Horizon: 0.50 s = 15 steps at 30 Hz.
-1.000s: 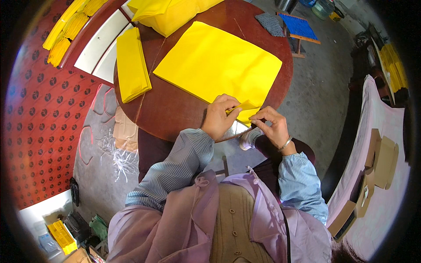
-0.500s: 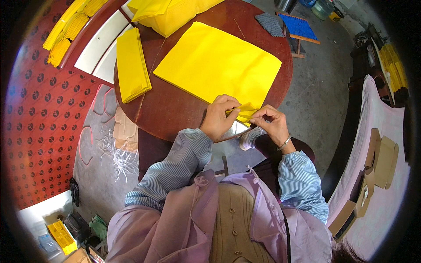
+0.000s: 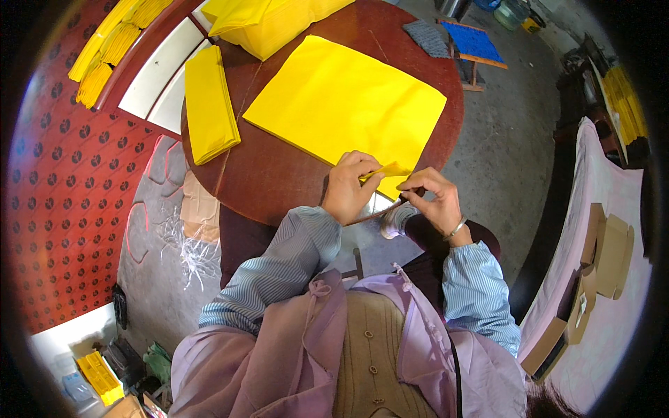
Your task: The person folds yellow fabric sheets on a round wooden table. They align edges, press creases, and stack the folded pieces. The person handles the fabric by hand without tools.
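A stack of yellow fabric-like sheets (image 3: 341, 97) lies aslant on the round reddish-brown table (image 3: 272, 171). At its near corner my left hand (image 3: 350, 187) pinches a lifted, turned-back flap of the top yellow sheet (image 3: 390, 169) between thumb and fingers. My right hand (image 3: 436, 202) is just right of that corner, thumb and fingertips pressed together; whatever they hold, if anything, is too small to make out. To the left lies a narrow folded yellow bundle (image 3: 211, 104). A larger bulky yellow pile (image 3: 272, 31) sits at the table's far side.
A stool with a blue woven seat (image 3: 475, 43) stands beyond the table at the right, near a grey cloth pad (image 3: 426, 38). Open cardboard boxes (image 3: 613, 258) rest on a pale cloth at the far right. White plastic strands (image 3: 188, 244) and a brown paper piece (image 3: 201, 209) lie on the floor.
My right hand has drawn slightly to the right, away from the lifted flap. The flap stays in my left hand, which has hardly moved.
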Available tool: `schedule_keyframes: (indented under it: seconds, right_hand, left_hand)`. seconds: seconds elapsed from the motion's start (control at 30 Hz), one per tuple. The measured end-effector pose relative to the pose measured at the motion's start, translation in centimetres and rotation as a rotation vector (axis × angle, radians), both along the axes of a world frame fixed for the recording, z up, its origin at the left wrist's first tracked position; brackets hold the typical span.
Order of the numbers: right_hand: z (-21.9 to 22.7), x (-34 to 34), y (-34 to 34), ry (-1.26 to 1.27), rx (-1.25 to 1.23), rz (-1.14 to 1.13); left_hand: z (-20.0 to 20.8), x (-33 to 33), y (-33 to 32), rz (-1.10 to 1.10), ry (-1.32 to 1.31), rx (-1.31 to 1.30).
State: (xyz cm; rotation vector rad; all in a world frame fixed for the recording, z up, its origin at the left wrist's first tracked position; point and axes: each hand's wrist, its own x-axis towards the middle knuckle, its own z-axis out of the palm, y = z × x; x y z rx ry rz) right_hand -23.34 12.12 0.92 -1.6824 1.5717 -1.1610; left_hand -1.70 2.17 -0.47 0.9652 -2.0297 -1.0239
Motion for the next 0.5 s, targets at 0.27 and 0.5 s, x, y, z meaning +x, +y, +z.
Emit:
schedule_keyframes:
  seconds: [0.27,0.5]
  right_hand:
    - [0.15,0.26,-0.35,0.076,0.006,0.033]
    - [-0.28,0.32,-0.42,-0.092,0.124,-0.03]
  left_hand:
    - [0.19,0.25,-0.36,-0.038,0.031,0.106]
    - [0.21,0.45,-0.44,-0.058,0.004,0.093]
